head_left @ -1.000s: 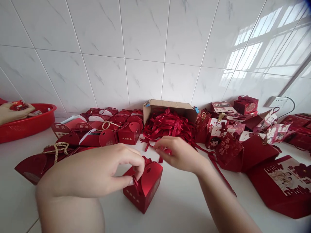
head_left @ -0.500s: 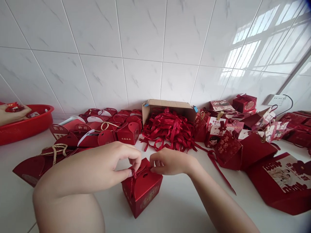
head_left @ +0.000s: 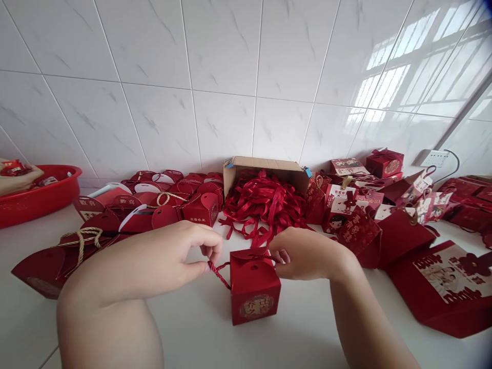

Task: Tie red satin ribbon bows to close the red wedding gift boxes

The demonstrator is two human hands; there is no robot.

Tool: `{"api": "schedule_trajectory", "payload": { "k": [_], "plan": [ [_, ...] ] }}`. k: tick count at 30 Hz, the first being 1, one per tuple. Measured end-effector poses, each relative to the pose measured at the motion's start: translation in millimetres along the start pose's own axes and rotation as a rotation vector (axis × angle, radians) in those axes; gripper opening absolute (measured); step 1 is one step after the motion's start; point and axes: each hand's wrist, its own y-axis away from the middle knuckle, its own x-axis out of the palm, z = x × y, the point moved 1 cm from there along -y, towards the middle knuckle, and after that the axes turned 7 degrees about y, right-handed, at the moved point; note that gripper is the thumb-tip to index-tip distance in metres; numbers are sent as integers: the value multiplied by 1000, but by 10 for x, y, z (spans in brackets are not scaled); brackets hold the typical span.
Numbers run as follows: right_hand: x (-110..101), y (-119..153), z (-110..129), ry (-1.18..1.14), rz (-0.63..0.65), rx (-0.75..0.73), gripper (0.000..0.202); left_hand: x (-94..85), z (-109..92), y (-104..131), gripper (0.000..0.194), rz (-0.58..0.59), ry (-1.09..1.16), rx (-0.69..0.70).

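A small red gift box [head_left: 253, 300] with a gold round emblem stands upright on the white tabletop in front of me. My left hand [head_left: 196, 248] is left of it, thumb and fingers pinched on a twisted red cord [head_left: 219, 275] that stretches to the box's upper left side. At the box's upper right edge, my right hand [head_left: 300, 253] is closed with its fingertips curled against the top; whether it grips cord or the box's flap is hidden.
Behind the box, a cardboard carton [head_left: 269, 163] spills red ribbons [head_left: 269, 205]. Finished-looking red boxes [head_left: 200, 210] crowd the left; decorated boxes and bags [head_left: 357, 230] fill the right. At far left, another person's hand [head_left: 23, 179] holds red packets over a red basin [head_left: 38, 202].
The box has shifted right and turned, its emblem side now facing me. My right hand moved right with it; the cord in my left hand is drawn out leftward from the box.
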Motion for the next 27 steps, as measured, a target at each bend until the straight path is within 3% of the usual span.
{"api": "schedule_trajectory", "payload": {
  "k": [7, 13, 16, 20, 22, 27],
  "plan": [
    [-167, 419, 71, -122, -81, -222, 14, 5, -72, 20, 12, 69, 77, 84],
    [-174, 555, 106, -151, -73, -224, 13, 44, -109, 2, 10, 85, 66, 62],
    [-182, 386, -29, -132, -115, -120, 10, 70, -18, -157, 10, 17, 30, -58],
    [-88, -49, -409, -227, -152, 109, 12, 110, 213, -527, 3, -74, -30, -255],
    [12, -274, -629, -246, -248, 295, 13, 128, 348, -722, 1, -160, -58, -344],
    [255, -599, -1023, -246, -518, 584, 14, 148, 662, -1039, 10, -424, -93, -501]
  ]
}}
